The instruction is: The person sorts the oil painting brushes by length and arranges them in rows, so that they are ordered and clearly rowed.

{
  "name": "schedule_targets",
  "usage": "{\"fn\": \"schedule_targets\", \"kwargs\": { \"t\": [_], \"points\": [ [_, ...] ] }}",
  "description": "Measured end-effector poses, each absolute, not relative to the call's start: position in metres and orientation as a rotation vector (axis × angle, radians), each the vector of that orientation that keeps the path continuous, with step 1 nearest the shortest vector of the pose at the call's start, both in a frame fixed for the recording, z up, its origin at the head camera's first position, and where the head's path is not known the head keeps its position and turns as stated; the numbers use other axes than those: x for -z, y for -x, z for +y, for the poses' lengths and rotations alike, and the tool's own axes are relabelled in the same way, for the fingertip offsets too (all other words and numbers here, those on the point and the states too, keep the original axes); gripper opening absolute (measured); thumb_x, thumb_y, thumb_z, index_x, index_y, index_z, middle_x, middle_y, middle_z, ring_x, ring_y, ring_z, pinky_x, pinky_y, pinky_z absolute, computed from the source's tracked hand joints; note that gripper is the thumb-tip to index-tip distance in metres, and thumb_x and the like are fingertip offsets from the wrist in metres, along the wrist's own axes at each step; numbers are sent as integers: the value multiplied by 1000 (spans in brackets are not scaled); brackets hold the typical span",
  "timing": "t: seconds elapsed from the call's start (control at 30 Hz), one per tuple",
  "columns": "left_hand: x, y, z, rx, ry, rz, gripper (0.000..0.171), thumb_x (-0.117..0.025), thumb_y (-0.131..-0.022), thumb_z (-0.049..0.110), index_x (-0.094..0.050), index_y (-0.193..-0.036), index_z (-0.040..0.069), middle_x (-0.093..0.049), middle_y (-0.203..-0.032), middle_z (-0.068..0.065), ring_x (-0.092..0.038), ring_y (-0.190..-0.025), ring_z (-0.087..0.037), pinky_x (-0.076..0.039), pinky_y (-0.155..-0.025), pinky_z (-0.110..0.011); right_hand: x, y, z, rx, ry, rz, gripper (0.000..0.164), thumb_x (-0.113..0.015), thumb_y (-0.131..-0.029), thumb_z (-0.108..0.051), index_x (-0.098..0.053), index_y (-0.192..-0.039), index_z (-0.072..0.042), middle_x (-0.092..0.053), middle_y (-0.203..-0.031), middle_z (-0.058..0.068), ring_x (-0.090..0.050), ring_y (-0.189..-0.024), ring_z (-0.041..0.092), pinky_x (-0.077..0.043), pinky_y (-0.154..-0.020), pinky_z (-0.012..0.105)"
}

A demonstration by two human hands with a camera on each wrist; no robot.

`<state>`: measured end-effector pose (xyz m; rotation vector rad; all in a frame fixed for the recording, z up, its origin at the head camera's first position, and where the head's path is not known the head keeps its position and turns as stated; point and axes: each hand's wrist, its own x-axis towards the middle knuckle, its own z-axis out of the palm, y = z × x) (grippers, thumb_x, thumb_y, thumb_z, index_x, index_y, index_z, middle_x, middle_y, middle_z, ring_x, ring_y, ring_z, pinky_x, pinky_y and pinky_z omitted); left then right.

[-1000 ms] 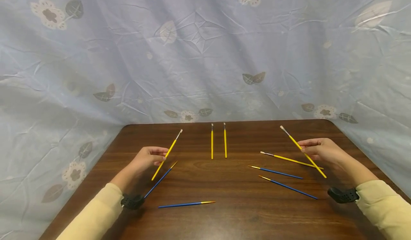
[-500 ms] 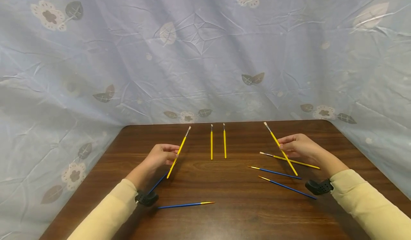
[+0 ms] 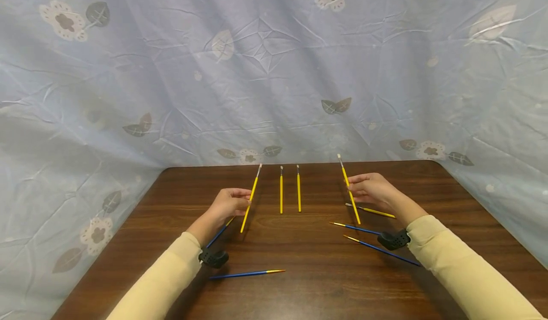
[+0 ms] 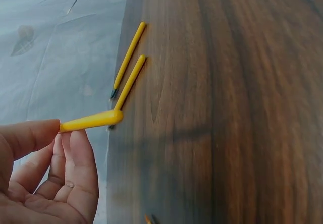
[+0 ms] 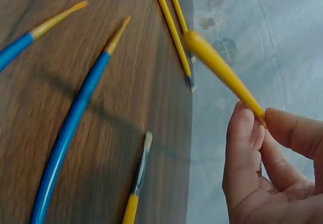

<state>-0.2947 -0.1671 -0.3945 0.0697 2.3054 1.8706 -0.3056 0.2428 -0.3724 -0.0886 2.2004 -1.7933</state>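
My left hand (image 3: 229, 203) pinches a yellow paintbrush (image 3: 250, 201) by its handle, bristles pointing away; the left wrist view shows thumb and fingertips on the yellow handle (image 4: 91, 121). My right hand (image 3: 371, 188) pinches another yellow paintbrush (image 3: 350, 191), tilted with its bristles up and away. Both held brushes appear raised above the table. Between the hands, two yellow paintbrushes lie side by side near the far edge, a left one (image 3: 281, 194) and a right one (image 3: 299, 194). Under my right hand lies a further yellow paintbrush (image 3: 376, 212), partly hidden by the hand and held brush.
Two blue paintbrushes, an upper one (image 3: 357, 228) and a lower one (image 3: 381, 250), lie at the right of the brown table (image 3: 317, 286). Another blue brush (image 3: 220, 233) is partly behind my left wrist, and one (image 3: 248, 274) lies nearer. A floral curtain (image 3: 274, 72) hangs behind.
Both hands have moved inward toward the two middle brushes, each carrying its yellow paintbrush. The held brushes have turned closer to straight away from me. The brushes on the table stay put.
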Motion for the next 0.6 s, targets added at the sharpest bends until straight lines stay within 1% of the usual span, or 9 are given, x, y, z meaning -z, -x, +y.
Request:
{"fn": "schedule_targets", "kwargs": {
  "t": [0.1,0.17,0.23,0.37,0.5,0.6],
  "points": [
    [397,300,-163,-1914,-17,2269,38,-62,-89,-6,-57,-126,-11,-58,-122,-28,-64,-95,-29,-59,-70,-31,375,311,235,1814,65,2196,50,-59,-96,-6,-40,-139,12,-57,-123,18,-58,-112,31,-55,-88,38],
    [399,305,-160,-1940,13,2244,39,-62,-89,-7,-56,-127,-11,-58,-122,-28,-64,-96,-30,-59,-69,-29,376,314,230,1839,45,2189,49,-59,-96,-4,-41,-139,11,-54,-128,21,-53,-119,36,-54,-90,39],
    [399,309,-157,-1945,52,2243,39,-62,-89,-6,-57,-128,-9,-59,-123,-26,-64,-98,-32,-59,-70,-28,377,318,224,1865,29,2182,48,-58,-96,-4,-41,-138,11,-52,-131,23,-50,-122,38,-54,-91,40],
    [401,317,-151,-1951,96,2237,39,-62,-91,-4,-58,-129,-5,-58,-126,-25,-62,-106,-35,-59,-74,-31,380,324,212,1899,12,2165,48,-58,-96,-2,-41,-138,12,-51,-132,25,-53,-119,36,-55,-89,40],
    [403,323,-145,-1949,86,2231,37,-62,-92,-3,-58,-129,-4,-57,-128,-25,-61,-107,-34,-59,-77,-34,384,331,199,1913,-7,2145,47,-58,-96,-1,-42,-138,11,-51,-131,25,-57,-112,32,-55,-89,41],
    [404,329,-139,-1955,89,2213,38,-61,-93,-3,-58,-130,-4,-57,-129,-24,-61,-108,-34,-59,-77,-33,386,336,189,1920,-22,2144,47,-57,-96,0,-41,-139,11,-48,-133,28,-56,-112,33,-55,-89,41]
  ]
}}
